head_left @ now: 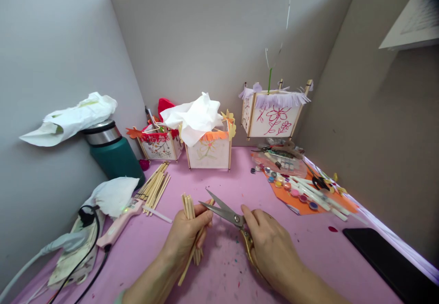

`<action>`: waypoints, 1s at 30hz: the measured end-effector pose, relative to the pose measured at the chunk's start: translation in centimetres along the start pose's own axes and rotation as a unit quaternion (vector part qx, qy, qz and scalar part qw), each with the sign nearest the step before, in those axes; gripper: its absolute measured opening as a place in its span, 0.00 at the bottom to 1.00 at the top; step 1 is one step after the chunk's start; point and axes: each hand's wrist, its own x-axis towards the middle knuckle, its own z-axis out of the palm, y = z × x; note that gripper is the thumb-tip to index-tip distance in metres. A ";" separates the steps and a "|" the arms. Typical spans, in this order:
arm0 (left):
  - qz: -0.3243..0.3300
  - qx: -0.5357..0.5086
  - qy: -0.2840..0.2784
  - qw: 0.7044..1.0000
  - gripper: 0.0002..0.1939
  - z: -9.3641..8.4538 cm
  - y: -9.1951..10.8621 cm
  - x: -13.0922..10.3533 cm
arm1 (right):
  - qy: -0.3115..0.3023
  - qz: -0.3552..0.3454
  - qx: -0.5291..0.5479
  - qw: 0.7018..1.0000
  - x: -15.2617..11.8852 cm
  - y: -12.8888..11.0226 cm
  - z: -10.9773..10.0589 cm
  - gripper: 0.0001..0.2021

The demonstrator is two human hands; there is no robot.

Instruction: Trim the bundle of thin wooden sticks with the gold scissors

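My left hand (187, 233) is closed round a bundle of thin wooden sticks (188, 207), near the middle of the pink tabletop (236, 176). One stick slants across the palm, its lower end below the others. In my right hand (269, 240) are gold-handled scissors (228, 213), the fingers wrapped round the handles. The scissor blades stand apart and point left. The lower blade's tip is beside my left fingertips, close to a stick end; whether they touch I cannot tell.
At left lie more sticks (156, 187), a pink glue gun (120, 224), a power strip (73, 260) and a teal bottle (116, 157). Decorated paper lanterns (209, 155) stand behind. Paint pots (295, 193), pens and a black phone (384, 260) are at right.
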 end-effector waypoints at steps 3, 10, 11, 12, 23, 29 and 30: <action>-0.002 -0.005 0.001 1.000 0.12 0.1 0.1 -0.3 | -0.009 0.002 0.002 1.000 0.2 0.0 -0.2 0.19; 0.009 -0.008 -0.013 1.000 0.14 -0.3 -0.2 -0.2 | -0.054 0.024 -0.002 0.998 0.7 -0.1 -0.5 0.06; 0.011 -0.017 -0.013 1.000 0.13 -0.3 -0.2 -0.1 | -0.063 0.024 -0.001 0.998 0.7 -0.1 -0.6 0.06; 0.011 -0.026 -0.012 1.000 0.11 -0.3 -0.2 0.0 | -0.070 0.023 0.000 0.997 0.8 -0.1 -0.6 0.06; 0.013 -0.066 -0.026 0.997 0.12 -0.6 -0.3 0.4 | -0.016 0.000 0.025 1.000 0.5 0.0 -0.3 0.22; 0.005 -0.033 -0.017 0.999 0.13 -0.3 -0.1 0.3 | -0.014 0.007 0.004 1.000 0.3 -0.2 -0.3 0.21; 0.003 -0.029 -0.017 0.999 0.13 -0.3 0.0 0.3 | -0.014 0.010 0.002 1.000 0.3 -0.3 -0.3 0.21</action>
